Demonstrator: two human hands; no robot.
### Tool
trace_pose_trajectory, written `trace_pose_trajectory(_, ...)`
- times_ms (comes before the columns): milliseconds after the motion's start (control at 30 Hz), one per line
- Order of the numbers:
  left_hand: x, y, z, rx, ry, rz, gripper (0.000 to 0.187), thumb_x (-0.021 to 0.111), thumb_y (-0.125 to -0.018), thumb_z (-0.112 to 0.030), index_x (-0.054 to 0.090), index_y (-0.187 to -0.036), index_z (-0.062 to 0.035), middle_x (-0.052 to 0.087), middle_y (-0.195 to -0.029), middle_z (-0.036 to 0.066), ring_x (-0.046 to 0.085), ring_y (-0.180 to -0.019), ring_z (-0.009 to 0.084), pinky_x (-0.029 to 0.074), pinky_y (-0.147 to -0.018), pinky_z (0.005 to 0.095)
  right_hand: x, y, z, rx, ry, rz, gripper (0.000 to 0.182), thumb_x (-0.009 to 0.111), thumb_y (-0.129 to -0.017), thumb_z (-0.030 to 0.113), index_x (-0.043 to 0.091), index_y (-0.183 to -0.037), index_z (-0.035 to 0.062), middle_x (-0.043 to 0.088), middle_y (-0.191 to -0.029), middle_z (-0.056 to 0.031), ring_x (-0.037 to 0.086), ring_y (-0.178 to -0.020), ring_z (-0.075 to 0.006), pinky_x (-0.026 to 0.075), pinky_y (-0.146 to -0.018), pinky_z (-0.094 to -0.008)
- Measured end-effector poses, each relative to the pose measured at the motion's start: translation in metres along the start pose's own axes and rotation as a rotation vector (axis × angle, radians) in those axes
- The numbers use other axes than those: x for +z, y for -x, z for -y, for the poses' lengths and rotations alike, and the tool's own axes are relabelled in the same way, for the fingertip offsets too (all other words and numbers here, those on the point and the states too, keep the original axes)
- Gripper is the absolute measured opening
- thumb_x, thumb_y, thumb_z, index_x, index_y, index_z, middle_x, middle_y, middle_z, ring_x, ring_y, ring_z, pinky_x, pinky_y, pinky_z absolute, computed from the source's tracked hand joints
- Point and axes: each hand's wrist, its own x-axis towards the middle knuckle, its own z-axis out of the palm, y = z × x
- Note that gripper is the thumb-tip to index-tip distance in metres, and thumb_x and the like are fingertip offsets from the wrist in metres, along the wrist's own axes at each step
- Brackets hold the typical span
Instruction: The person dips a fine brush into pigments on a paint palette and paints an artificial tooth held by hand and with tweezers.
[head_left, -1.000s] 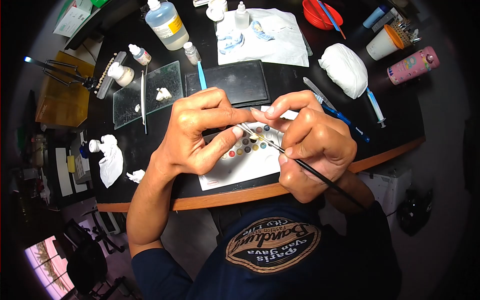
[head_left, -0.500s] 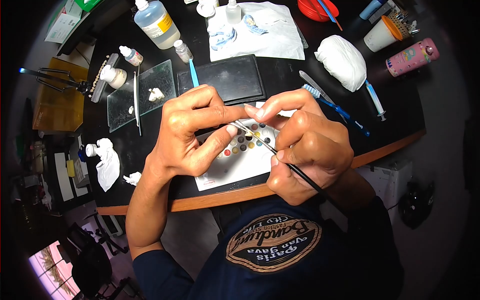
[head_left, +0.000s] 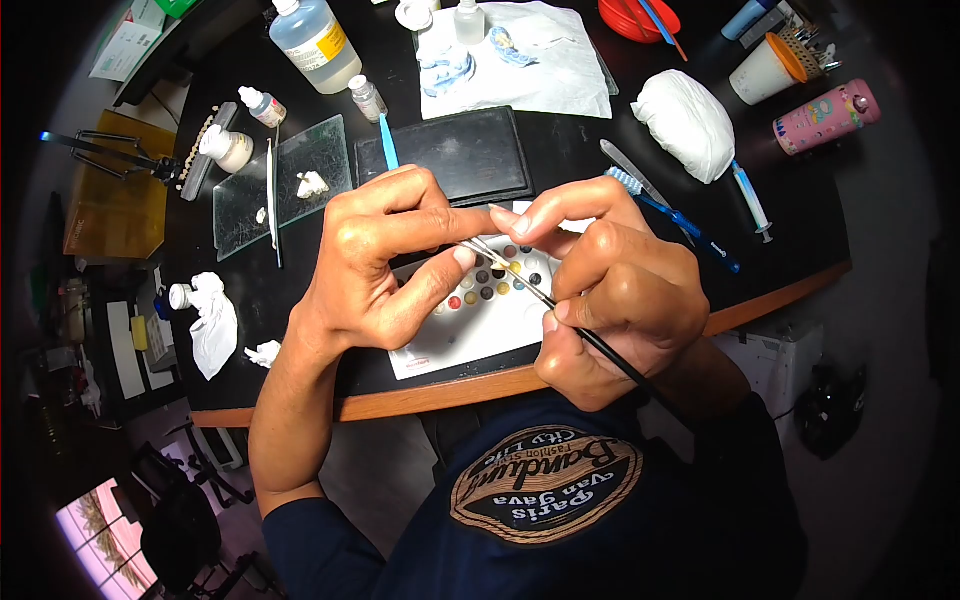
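Observation:
Pinched in my right hand (head_left: 625,285) is a thin paint brush (head_left: 612,357) with a black handle and a metal ferrule. Its tip points up and left toward the fingers of my left hand (head_left: 385,255). The left thumb and index finger close on something small and pale or metallic, mostly hidden, so I cannot make out its kind. The right index fingertip meets the left index fingertip. Beneath both hands lies a white card (head_left: 450,345) with several coloured round dots.
Behind the hands are a black flat case (head_left: 460,155) and a glass slab (head_left: 240,215) with white lumps. A white cloth (head_left: 540,60) holds blue-and-white moulded pieces. To the right lie a toothbrush (head_left: 690,228), a syringe (head_left: 750,200) and a white bundle (head_left: 685,125). Bottles stand at the back left.
Both hands keep nearly the same pose, with the brush still at the left fingertips. The whole view has shifted very slightly.

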Motion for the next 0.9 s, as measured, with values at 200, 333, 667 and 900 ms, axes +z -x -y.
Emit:
trace_pose_trajectory(200,-0.003,0.001,-0.003,-0.049,-0.022,0.049,0.034,0.071,-0.075,-0.009,0.080,-0.104,0.0055,0.062,-0.073,0.010,0.055,-0.064,0.0177,0.041,-0.057,0.0311,-0.001,-0.001,0.002,0.009,-0.001,0.008,0.026,0.064,-0.062,-0.010,0.045,-0.065,0.0064,0.050,-0.067,-0.0049,0.070,-0.092,-0.0317,0.060,-0.077,-0.0385)
trace_pose_trajectory(333,-0.003,0.002,-0.002,-0.047,-0.021,0.048,0.034,0.070,-0.074,-0.008,0.080,-0.104,0.0057,0.064,-0.074,0.011,0.056,-0.064,0.0178,0.042,-0.057,0.0310,-0.001,-0.001,0.002,0.009,-0.012,0.013,0.025,0.064,-0.063,-0.010,0.045,-0.066,0.0066,0.051,-0.067,-0.0046,0.070,-0.091,-0.0320,0.060,-0.076,-0.0384)
trace_pose_trajectory(667,-0.002,0.002,-0.002,-0.065,0.042,0.041,0.033,0.069,-0.077,-0.010,0.080,-0.105,0.0058,0.064,-0.073,0.011,0.056,-0.063,0.0171,0.042,-0.058,0.0316,-0.010,0.001,-0.003,0.031,-0.127,0.057,0.021,0.060,-0.067,-0.014,0.054,-0.080,0.0017,0.058,-0.077,-0.0100,0.064,-0.103,-0.0329,0.064,-0.094,-0.0577)
trace_pose_trajectory(900,-0.005,0.000,0.002,-0.052,0.152,0.066,0.030,0.070,-0.084,-0.008,0.080,-0.111,0.0004,0.061,-0.068,0.008,0.056,-0.059,0.0159,0.042,-0.054,0.0321,-0.011,-0.001,-0.006,0.032,-0.182,0.039,0.014,0.061,-0.074,-0.010,0.057,-0.082,0.0010,0.061,-0.078,-0.0111,0.064,-0.107,-0.0322,0.064,-0.094,-0.0561)
